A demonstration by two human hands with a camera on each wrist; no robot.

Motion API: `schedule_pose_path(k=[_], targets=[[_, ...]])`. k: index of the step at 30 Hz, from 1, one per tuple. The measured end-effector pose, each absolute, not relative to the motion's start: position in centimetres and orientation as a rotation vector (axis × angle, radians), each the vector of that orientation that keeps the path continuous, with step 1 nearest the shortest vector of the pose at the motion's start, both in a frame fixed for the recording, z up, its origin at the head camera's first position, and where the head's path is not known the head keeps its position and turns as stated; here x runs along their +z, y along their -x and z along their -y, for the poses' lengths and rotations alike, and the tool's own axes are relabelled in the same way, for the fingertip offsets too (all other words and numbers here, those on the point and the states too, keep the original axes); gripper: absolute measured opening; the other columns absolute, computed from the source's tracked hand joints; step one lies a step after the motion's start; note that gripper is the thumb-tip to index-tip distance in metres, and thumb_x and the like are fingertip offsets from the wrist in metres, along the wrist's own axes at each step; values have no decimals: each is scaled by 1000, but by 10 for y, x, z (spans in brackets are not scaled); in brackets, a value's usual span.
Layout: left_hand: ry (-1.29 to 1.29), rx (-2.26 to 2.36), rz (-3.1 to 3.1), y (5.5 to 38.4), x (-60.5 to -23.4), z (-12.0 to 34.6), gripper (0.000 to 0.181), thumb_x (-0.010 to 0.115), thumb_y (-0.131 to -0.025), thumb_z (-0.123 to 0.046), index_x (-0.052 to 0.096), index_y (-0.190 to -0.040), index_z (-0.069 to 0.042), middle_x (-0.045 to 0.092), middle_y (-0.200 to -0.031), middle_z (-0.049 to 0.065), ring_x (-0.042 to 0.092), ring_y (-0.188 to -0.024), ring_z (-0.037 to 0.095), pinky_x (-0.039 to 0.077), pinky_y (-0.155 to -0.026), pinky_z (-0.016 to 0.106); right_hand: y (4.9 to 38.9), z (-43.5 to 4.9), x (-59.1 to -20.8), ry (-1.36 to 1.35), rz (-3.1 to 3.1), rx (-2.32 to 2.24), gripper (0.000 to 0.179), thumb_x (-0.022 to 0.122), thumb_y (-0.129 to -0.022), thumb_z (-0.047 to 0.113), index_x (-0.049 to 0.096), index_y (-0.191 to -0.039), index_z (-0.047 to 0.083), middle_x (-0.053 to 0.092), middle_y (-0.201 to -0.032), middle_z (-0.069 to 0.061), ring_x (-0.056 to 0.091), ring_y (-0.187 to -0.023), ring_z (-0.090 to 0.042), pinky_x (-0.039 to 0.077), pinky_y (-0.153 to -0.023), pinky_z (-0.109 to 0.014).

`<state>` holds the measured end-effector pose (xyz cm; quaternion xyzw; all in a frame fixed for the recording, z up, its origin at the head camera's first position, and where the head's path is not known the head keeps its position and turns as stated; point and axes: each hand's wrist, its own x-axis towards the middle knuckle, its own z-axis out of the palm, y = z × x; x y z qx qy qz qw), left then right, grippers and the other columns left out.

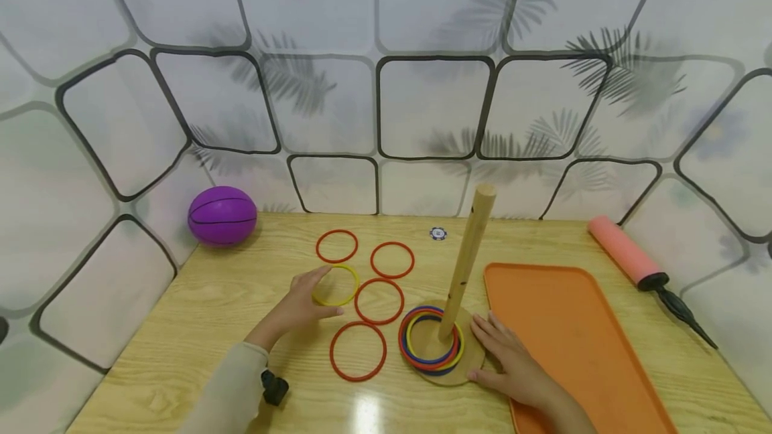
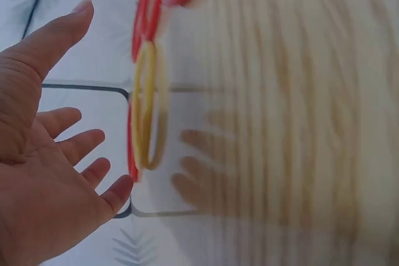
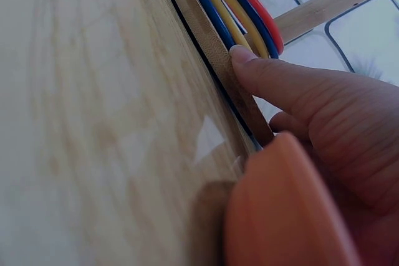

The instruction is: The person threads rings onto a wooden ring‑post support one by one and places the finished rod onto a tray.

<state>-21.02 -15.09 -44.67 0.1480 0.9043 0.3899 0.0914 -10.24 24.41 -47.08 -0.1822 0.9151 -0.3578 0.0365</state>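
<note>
In the head view my left hand (image 1: 297,307) reaches over a yellow ring (image 1: 358,282), fingers extended and thumb spread wide. The left wrist view shows its palm and parted fingers beside the yellow ring (image 2: 149,104), with nothing gripped. Several red rings (image 1: 403,301) lie flat around the yellow one. My right hand (image 1: 512,364) rests against the right edge of a round wooden base (image 1: 478,358), thumb pressing near its rim. From the base rises a tilted-looking wooden post (image 1: 470,253), circled at its foot by stacked blue, red and yellow rings (image 1: 403,347).
An orange tray (image 1: 561,327) lies to the right, partly under my right forearm. Beyond it sits a pink hand pump (image 1: 627,253) with a black nozzle. A purple ball (image 1: 222,215) stands at the back left, and a small round chip (image 1: 437,234) lies near the back wall.
</note>
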Motion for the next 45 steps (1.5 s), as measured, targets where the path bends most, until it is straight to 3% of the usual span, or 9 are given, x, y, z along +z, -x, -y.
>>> schedule_pose_path(k=[6, 17, 24, 32, 36, 41, 45], targets=[[-462, 1075, -2735, 220, -454, 153, 96, 80, -75, -37, 27, -148, -4, 29, -151, 17, 17, -135, 41, 24, -104, 61, 102, -245, -473, 587, -2834, -1077, 79, 69, -82, 44, 40, -144, 5, 31, -151, -11, 13, -140, -40, -10, -101, -7], [-500, 937, -2805, 229, -458, 155, 95, 81, -72, -37, 32, -147, -5, 34, -148, 18, 22, -132, 44, 21, -102, 64, 101, -245, -475, 630, -2857, -1089, 77, 69, -83, 43, 40, -143, 4, 32, -150, -12, 7, -142, -19, -10, -101, -6], [-504, 899, -2822, 229, -458, 153, 93, 81, -73, -33, 32, -147, -3, 32, -148, 22, 23, -131, 46, 20, -101, 66, 101, -245, -473, 638, -2869, -1072, 76, 69, -83, 43, 41, -143, 5, 32, -150, -12, 8, -142, -20, -10, -102, -6], [-510, 876, -2843, 231, -461, 153, 89, 80, -75, -31, 33, -147, -7, 31, -148, 23, 22, -130, 51, 21, -98, 69, 101, -245, -475, 651, -2862, -1097, 76, 69, -83, 42, 41, -143, 4, 32, -150, -13, 0, -138, -1, -10, -101, -6], [-482, 865, -2843, 231, -462, 152, 87, 80, -76, -30, 34, -147, -7, 31, -148, 24, 21, -132, 50, 20, -99, 68, 102, -245, -475, 617, -2845, -1103, 77, 69, -83, 42, 40, -144, 5, 31, -150, -12, 1, -139, -6, -10, -101, -8], [-468, 877, -2853, 229, -461, 153, 90, 81, -74, -31, 35, -145, -2, 35, -144, 25, 24, -132, 47, 22, -100, 66, 102, -244, -474, 562, -2804, -1114, 78, 69, -83, 43, 39, -144, 5, 29, -152, -11, 7, -142, -27, -10, -105, -16], [-474, 915, -2856, 226, -462, 157, 93, 81, -73, -32, 34, -144, 4, 38, -139, 27, 28, -129, 46, 26, -102, 61, 103, -245, -473, 575, -2811, -1106, 78, 69, -83, 43, 39, -144, 4, 29, -151, -12, 9, -141, -31, -10, -104, -12]])
